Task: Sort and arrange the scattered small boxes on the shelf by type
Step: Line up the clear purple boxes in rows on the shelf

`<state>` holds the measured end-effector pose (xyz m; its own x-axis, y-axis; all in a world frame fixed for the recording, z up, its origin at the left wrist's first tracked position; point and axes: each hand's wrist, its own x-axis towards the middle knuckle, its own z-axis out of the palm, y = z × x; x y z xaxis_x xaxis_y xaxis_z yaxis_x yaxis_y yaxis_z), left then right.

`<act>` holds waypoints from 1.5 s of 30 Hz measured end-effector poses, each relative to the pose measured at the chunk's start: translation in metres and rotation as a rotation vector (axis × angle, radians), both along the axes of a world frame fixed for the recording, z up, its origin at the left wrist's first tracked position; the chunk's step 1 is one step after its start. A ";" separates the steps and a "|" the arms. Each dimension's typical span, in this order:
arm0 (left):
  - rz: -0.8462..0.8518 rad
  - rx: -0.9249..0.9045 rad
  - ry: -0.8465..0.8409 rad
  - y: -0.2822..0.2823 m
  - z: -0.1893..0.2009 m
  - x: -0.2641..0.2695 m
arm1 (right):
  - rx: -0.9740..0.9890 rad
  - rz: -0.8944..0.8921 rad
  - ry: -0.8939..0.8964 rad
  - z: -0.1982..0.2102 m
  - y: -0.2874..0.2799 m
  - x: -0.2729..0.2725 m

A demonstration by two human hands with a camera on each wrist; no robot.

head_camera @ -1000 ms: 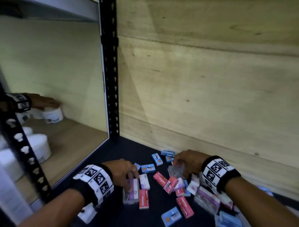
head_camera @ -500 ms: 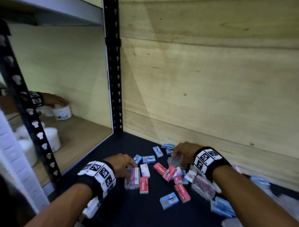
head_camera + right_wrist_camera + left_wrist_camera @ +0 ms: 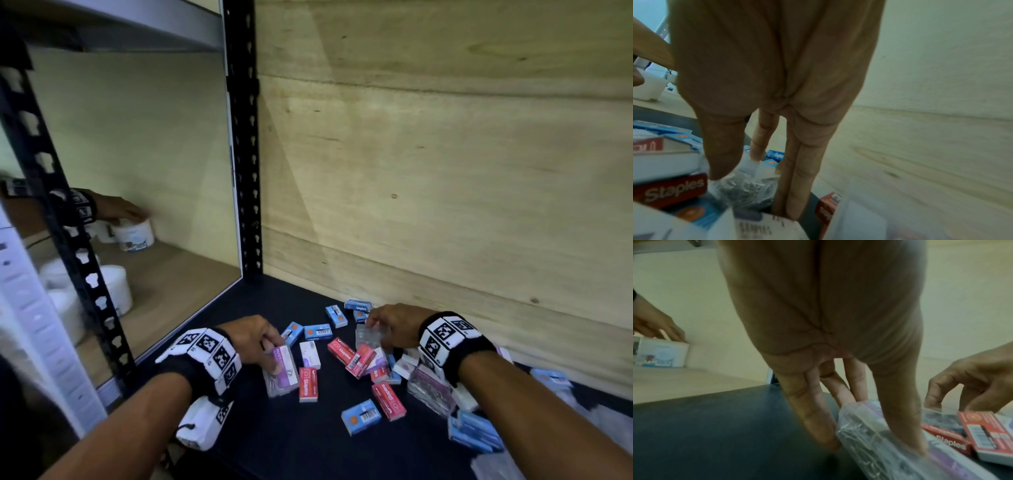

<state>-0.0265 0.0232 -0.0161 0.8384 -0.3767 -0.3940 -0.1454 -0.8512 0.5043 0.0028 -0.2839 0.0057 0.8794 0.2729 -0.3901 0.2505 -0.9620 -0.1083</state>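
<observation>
Small boxes lie scattered on the black shelf (image 3: 274,438): red staples boxes (image 3: 308,383), blue ones (image 3: 361,416), white ones (image 3: 310,354) and clear packs. My left hand (image 3: 274,356) grips a clear pack with a purple label (image 3: 284,377); in the left wrist view thumb and fingers (image 3: 813,418) straddle this pack (image 3: 869,434). My right hand (image 3: 376,329) holds a clear pack of metal clips (image 3: 368,337) at the heap's far side. The right wrist view shows the thumb and fingers round that pack (image 3: 748,183). More boxes hide under my right forearm.
A plywood wall (image 3: 445,188) backs the shelf. A black perforated upright (image 3: 245,154) stands at the back left corner, another upright (image 3: 68,246) at the front left. In the neighbouring bay another person's hand (image 3: 120,212) rests on a white tub (image 3: 135,234), with more tubs (image 3: 113,287) nearby.
The head view has shifted a little. Both hands stay on the same clear packs; the left pack has barely moved. The other person's hand stays on the white tub.
</observation>
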 end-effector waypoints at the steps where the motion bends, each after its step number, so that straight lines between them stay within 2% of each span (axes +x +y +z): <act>1: 0.002 -0.023 0.012 0.001 0.000 -0.001 | -0.002 -0.003 0.004 0.002 0.001 0.000; 9: 0.057 -0.143 -0.008 0.011 -0.001 0.000 | 0.015 -0.027 0.055 0.014 0.016 -0.001; 13: 0.019 -0.154 0.001 0.022 0.006 0.000 | 0.139 -0.091 0.035 0.014 0.024 -0.002; 16: 0.025 -0.144 -0.005 0.032 0.010 -0.001 | 0.261 -0.193 0.094 0.011 0.025 0.001; 19: 0.060 -0.135 -0.042 0.040 0.008 -0.003 | 0.295 -0.218 0.071 0.006 0.026 0.003; 25: 0.103 -0.053 -0.094 0.055 0.009 -0.007 | 0.294 -0.185 0.000 0.004 0.033 0.005; 30: 0.080 0.006 -0.091 0.059 0.013 -0.010 | 0.259 -0.150 0.032 0.013 0.038 0.007; 36: 0.107 -0.017 -0.104 0.060 0.018 -0.002 | 0.161 -0.032 0.003 0.024 0.043 -0.002; 40: 0.142 -0.045 -0.136 0.061 0.024 0.016 | 0.110 0.067 -0.077 0.019 0.042 0.003; 45: 0.150 0.003 -0.183 0.061 0.029 0.048 | 0.226 0.036 -0.134 0.022 0.046 0.019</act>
<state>0.0219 0.0839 0.0131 0.9424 -0.2416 -0.2313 -0.1059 -0.8716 0.4787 0.0223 -0.2379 0.0274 0.9071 0.3721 -0.1966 0.3110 -0.9074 -0.2827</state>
